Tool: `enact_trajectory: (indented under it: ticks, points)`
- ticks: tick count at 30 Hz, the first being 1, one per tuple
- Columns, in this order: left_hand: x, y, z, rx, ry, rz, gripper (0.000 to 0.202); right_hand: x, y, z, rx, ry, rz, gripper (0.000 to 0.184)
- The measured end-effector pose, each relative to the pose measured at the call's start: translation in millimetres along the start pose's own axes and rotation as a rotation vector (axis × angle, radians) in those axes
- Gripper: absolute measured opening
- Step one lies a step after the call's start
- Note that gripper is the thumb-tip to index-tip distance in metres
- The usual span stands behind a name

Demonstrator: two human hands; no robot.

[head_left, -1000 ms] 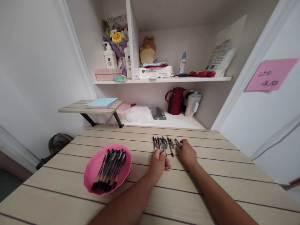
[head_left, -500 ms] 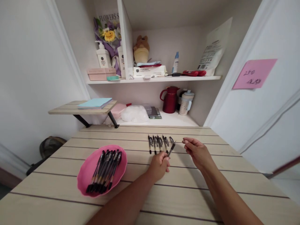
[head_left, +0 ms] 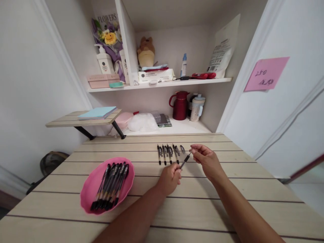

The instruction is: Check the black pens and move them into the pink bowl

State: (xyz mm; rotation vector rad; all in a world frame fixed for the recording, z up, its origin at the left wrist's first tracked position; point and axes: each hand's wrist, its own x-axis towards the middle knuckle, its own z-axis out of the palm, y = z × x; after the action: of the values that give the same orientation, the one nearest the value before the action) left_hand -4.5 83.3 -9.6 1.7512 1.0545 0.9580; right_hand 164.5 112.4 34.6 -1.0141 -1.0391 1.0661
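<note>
My left hand (head_left: 170, 175) is closed around the lower end of a black pen (head_left: 184, 161), which points up and to the right above the table. My right hand (head_left: 206, 160) pinches the pen's upper tip with thumb and fingertips. Just beyond both hands, several black pens (head_left: 167, 152) lie side by side in a row on the wooden table (head_left: 202, 199). A pink bowl (head_left: 95, 184) at the left holds several more black pens (head_left: 111, 185).
A small wooden riser (head_left: 76, 120) with a light blue notebook (head_left: 97, 112) stands at the table's back left. Shelves behind hold a red jug (head_left: 180, 106), a cup, bottles, a plush toy and flowers. A pink note (head_left: 265, 74) sticks to the right wall.
My left hand lifted one pen off the row. My right hand left the table, rose, and now pinches that pen's upper tip. The view shifted right.
</note>
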Motion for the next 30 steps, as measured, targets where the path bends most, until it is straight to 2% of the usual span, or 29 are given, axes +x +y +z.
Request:
enact_trajectory:
  ticks: [8,22,27,30]
  points:
    - [0.5,-2.8,1.1,0.018,0.020,0.005,0.019,-3.7,-0.3,5.0,-0.008,-0.043,-0.010,0.037]
    - [0.2,-2.8,2.9,0.080,0.059,0.012,0.016,-3.5,6.5,6.3,-0.032,0.051,0.001,0.042]
    - [0.4,-4.7,3.1,0.063,0.050,0.044,0.016,-5.4,3.2,8.2,-0.021,0.026,0.018,0.042]
    - [0.6,-5.0,2.9,0.056,0.051,0.041,0.016,-6.4,-1.8,6.4,-0.015,-0.056,0.067,0.040]
